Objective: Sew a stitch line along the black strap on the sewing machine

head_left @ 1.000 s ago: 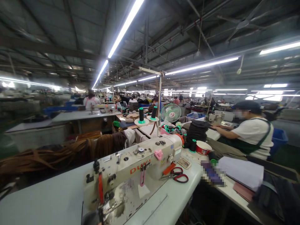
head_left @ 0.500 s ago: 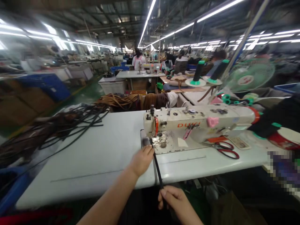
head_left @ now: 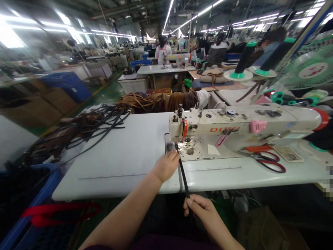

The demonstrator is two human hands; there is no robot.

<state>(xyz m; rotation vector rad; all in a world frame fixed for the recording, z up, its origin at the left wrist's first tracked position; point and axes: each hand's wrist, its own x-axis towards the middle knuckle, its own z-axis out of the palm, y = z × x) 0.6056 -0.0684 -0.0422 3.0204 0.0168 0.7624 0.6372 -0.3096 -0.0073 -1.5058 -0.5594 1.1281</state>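
Note:
A narrow black strip (head_left: pixel 184 175) runs from under the needle area of the white sewing machine (head_left: pixel 223 126) down over the table's front edge. My right hand (head_left: pixel 199 206) pinches its lower part below that edge. My left hand (head_left: pixel 168 166) lies on the white table (head_left: pixel 125 152) just in front of the needle, its fingers together on the strip's upper part; the fingertips' underside is hidden. Red-handled scissors (head_left: pixel 270 161) lie on the machine bed's right side. A pink clip-like tool (head_left: pixel 222 139) rests against the machine.
Black strips (head_left: pixel 104 121) are heaped at the table's left end. A blue crate (head_left: pixel 39 198) with a red band (head_left: pixel 62 211) stands at lower left. Black thread cones (head_left: pixel 244 60) and a green fan (head_left: pixel 309 67) are at right. People sit at machines farther back.
The camera view has shifted, so the machine sits farther right and higher, and more of the blue crate shows. Both hands keep about the same place on the strip.

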